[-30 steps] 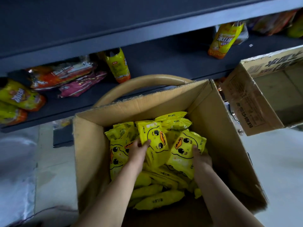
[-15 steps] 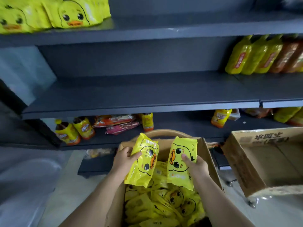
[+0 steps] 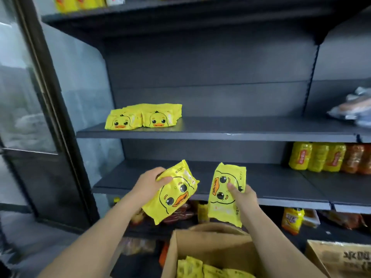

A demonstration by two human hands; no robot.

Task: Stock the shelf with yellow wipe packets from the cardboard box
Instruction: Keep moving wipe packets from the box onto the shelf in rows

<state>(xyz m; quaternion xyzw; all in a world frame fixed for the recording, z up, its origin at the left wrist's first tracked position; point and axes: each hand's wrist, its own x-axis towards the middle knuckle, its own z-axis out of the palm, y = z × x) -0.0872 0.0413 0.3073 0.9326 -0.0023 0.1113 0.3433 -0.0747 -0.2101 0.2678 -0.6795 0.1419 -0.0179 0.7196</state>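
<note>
Left hand pinches one yellow packet by its top corner, right hand grips a second packet, both above the cardboard box, and that slick corner hold could slip before reaching the stack at the shelf left end.

The cardboard box sat at 6 o'clock with spare packets lying in it. Above it, the left hand held the left packet and the right hand held the right packet at its 3 o'clock, close but apart, both in front of the lower shelf. A packet stack lay on the upper shelf at 11 o'clock. Bottles stood on the lower shelf at 3 o'clock, and a second box sat at 5 o'clock.
</note>
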